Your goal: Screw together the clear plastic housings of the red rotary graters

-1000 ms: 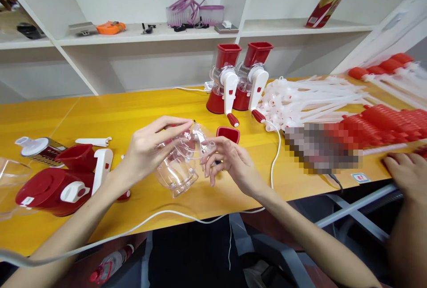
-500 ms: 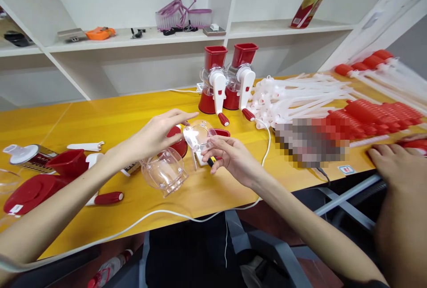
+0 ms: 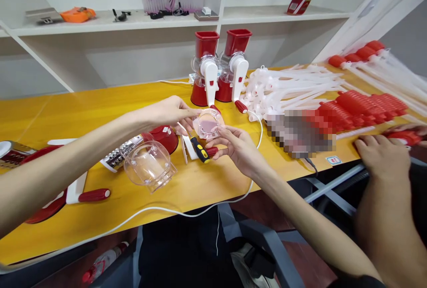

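You hold a small clear round cover (image 3: 207,124) between both hands, just in front of the two assembled red-and-white rotary graters (image 3: 218,67) that stand at the back of the yellow table (image 3: 100,105). The cover is a shallow transparent plastic disc with a raised rim; it reads pinkish because skin and red parts show through it, and its open face is tilted toward you. Your left hand (image 3: 170,112) pinches its left edge with closed fingertips, and your right hand (image 3: 235,145) pinches its lower right edge, thumb and forefinger closed on the rim.

Below the cover, nearer you than the graters, a yellow-and-black screwdriver (image 3: 199,149) lies on the table. Left of it sits a clear plastic grater housing (image 3: 149,165), lying on its side, with a steel grating drum (image 3: 120,158) and a red funnel part (image 3: 164,137) behind it. Right of the graters lies a heap of white plastic handles (image 3: 287,92). Another person's hand (image 3: 378,159) rests at the table's edge, well right of the graters.
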{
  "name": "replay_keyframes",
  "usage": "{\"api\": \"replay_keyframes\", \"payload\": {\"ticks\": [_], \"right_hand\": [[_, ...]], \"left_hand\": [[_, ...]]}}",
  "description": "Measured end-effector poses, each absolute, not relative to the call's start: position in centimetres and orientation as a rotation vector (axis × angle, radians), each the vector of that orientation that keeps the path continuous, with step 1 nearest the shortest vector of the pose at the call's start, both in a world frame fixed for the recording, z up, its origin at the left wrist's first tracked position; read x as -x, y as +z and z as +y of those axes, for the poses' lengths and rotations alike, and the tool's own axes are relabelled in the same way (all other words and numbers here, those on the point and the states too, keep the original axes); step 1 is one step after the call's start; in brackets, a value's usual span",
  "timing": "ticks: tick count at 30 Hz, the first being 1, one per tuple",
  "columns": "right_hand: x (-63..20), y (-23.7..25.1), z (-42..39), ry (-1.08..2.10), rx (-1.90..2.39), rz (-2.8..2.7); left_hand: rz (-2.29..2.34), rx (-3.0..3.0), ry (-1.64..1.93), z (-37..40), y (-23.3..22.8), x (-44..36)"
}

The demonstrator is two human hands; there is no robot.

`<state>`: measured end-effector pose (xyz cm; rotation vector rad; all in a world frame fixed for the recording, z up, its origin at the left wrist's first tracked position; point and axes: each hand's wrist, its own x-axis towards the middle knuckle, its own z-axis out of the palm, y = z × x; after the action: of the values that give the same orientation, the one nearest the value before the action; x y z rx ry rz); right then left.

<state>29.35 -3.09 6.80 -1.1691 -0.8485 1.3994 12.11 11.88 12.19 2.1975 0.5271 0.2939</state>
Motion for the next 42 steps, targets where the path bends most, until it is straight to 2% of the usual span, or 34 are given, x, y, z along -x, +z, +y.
{"api": "replay_keyframes", "payload": {"ticks": [17,27,42], "right_hand": [[-33.3,5.1,-2.1,1.065,1.437,-0.996],[-34.7,3.8,-1.9,0.886,1.567,-1.297],[-34.5,5.1,-1.4,0.625,1.762,-1.669]], "left_hand": [[0.480,-2.013,0.017,15.6,8.7,-17.0],[0.301,-2.646,0.047,16.3,8.7,-18.8],[0.378,-2.880,-0.147,15.9,9.6,-17.9]]}}
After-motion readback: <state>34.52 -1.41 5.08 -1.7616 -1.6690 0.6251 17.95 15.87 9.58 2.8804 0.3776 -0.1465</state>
